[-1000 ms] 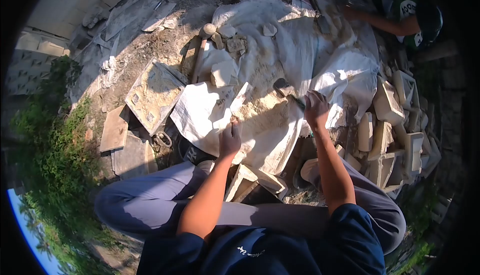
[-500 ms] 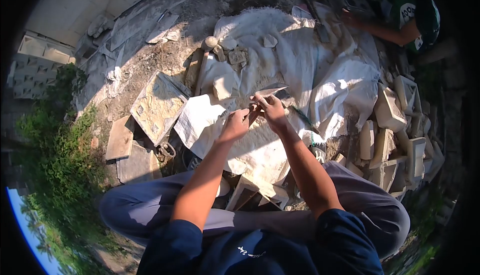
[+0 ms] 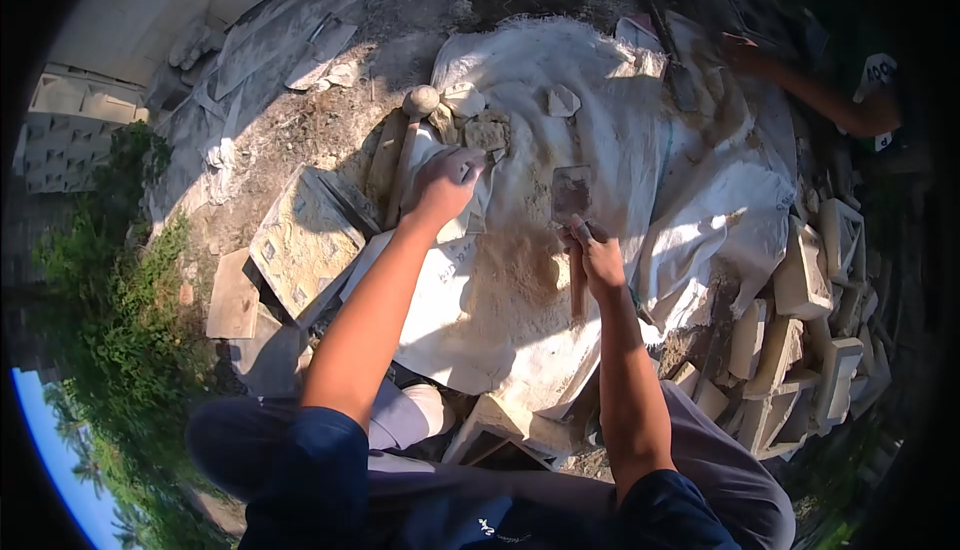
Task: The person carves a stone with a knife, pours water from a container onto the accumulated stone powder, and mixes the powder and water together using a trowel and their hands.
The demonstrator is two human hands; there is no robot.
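My right hand (image 3: 597, 248) is closed round a flat-bladed trowel (image 3: 572, 193), its square blade pointing away from me over the white sack sheet (image 3: 515, 60) and its wooden handle towards me. Pale powder (image 3: 515, 265) lies on the sheet beside it. My left hand (image 3: 452, 178) is curled over a pale block at the left part of the sheet, close to some stones (image 3: 486, 136); whether its fingers grip anything is hidden. A mallet (image 3: 421, 102) with a round head lies just beyond that hand.
A powder-covered square mould (image 3: 305, 240) and flat boards (image 3: 232, 295) lie at the left. Hollow cast blocks (image 3: 804, 270) are piled at the right, with more between my legs (image 3: 510, 425). Another person's arm (image 3: 815, 95) reaches in at the upper right.
My hands, together half a second ago, have parted. The left moved forward and left to the block; the right moved right with the trowel, whose blade now points forward. The other person's arm shifted right.
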